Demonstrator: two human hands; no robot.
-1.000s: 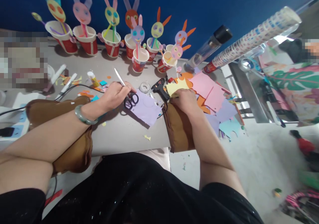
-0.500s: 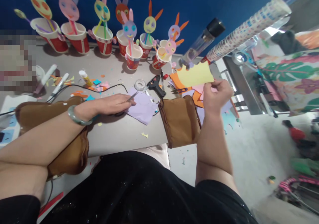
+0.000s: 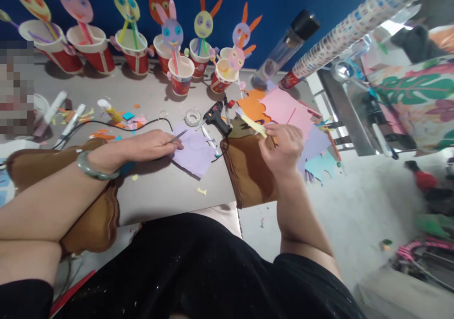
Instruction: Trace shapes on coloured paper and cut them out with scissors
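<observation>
My left hand is closed around scissors, whose pointed blades stick out past the fingers. Beneath the fingertips lies a sheet of purple paper with a faint round outline on it. Pinched in my right hand is a piece of yellow paper, seen nearly edge-on. It hangs over orange paper and pink paper at the right of the table. Between the hands are a black glue gun, a tape roll and a white pen.
Several red paper cups with paper rabbit faces line the back. A clear bottle and a long stack of cups lean at back right. Brown cushions cover the table's front edge. Paper scraps, a glue stick and a cable lie left.
My right hand has moved left and toward me with the yellow paper, which has turned from flat view to edge-on, uncovering orange and pink sheets. My left hand keeps its hold on the scissors.
</observation>
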